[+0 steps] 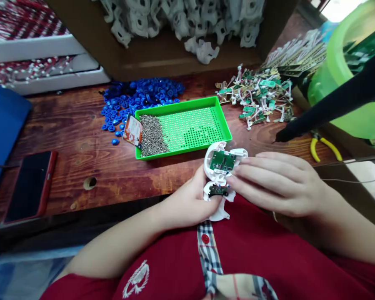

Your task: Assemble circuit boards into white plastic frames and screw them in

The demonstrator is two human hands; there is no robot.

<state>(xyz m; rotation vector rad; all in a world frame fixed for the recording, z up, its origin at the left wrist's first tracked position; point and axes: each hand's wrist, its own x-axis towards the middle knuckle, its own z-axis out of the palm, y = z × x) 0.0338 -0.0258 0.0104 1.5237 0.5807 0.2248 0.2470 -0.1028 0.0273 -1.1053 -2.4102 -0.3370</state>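
Note:
My left hand [190, 200] grips a white plastic housing [217, 175] from below, near the table's front edge. A small green circuit board [222, 161] sits in the housing's upper half, and a second dark board [218, 191] lies in the lower part. My right hand [275, 183] rests over the housing's right side, fingertips touching the plastic beside the green board. Just beyond the hands lies a green perforated tray [190, 127] with a heap of small metal screws [151, 135] at its left end.
A pile of blue plastic caps [137, 100] lies behind the tray. Wired circuit boards [256, 98] are heaped at the right. A cardboard box of white housings [181, 21] stands at the back. Yellow-handled pliers [325, 148], a green basin [346, 75], and a red phone [31, 183] lie around.

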